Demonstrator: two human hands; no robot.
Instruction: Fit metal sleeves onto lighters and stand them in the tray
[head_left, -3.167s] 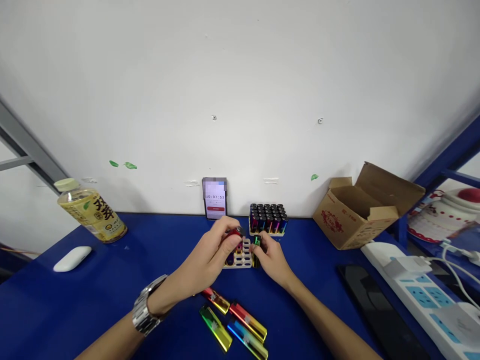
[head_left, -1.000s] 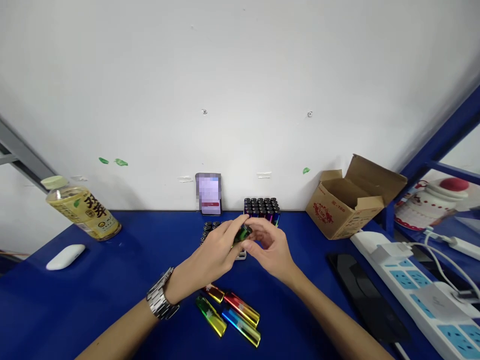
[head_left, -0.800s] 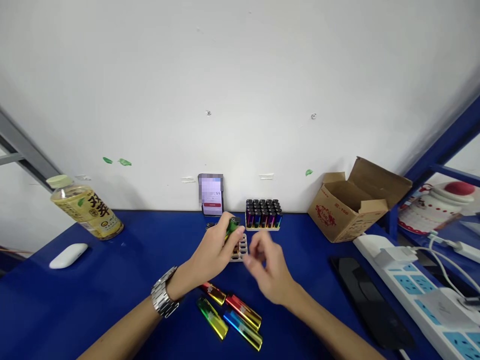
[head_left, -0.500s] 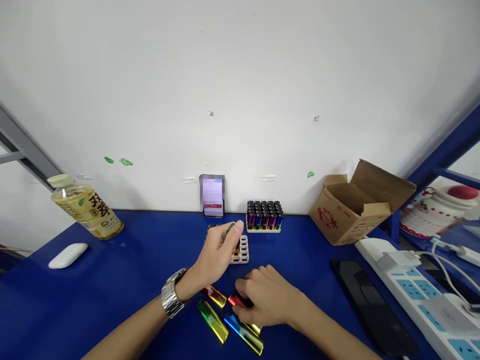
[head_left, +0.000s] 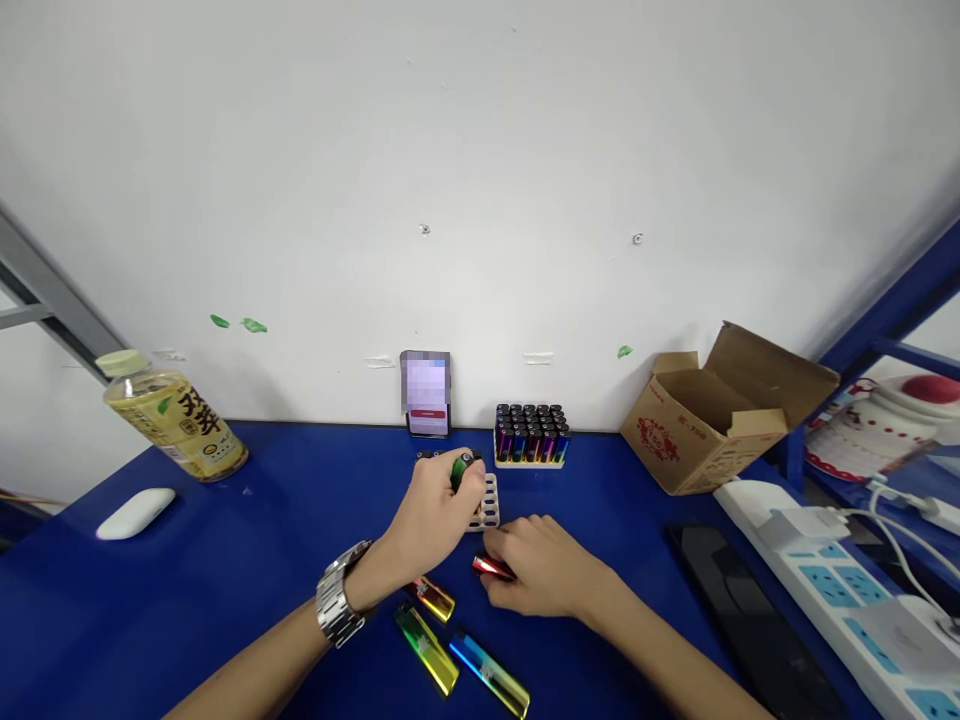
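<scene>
My left hand (head_left: 435,510), with a metal watch on the wrist, pinches a green lighter (head_left: 459,470) upright over a white slotted tray (head_left: 489,505) on the blue table. My right hand (head_left: 536,575) is closed on a red lighter (head_left: 489,567) just lifted off the table in front of the tray. Three more shiny lighters lie near me: a red-gold lighter (head_left: 433,598), a green-yellow lighter (head_left: 426,648) and a blue-yellow lighter (head_left: 489,673). A full tray of black-capped lighters (head_left: 531,435) stands by the wall.
A phone (head_left: 427,393) leans on the wall. A tea bottle (head_left: 172,415) and a white mouse (head_left: 135,512) lie far left. An open cardboard box (head_left: 724,405), a dark tablet (head_left: 754,630) and a power strip (head_left: 847,590) are on the right.
The green lighter passed from my right hand to my left, which now holds it over the white tray. My right hand dropped to the loose lighters and picked up the red one.
</scene>
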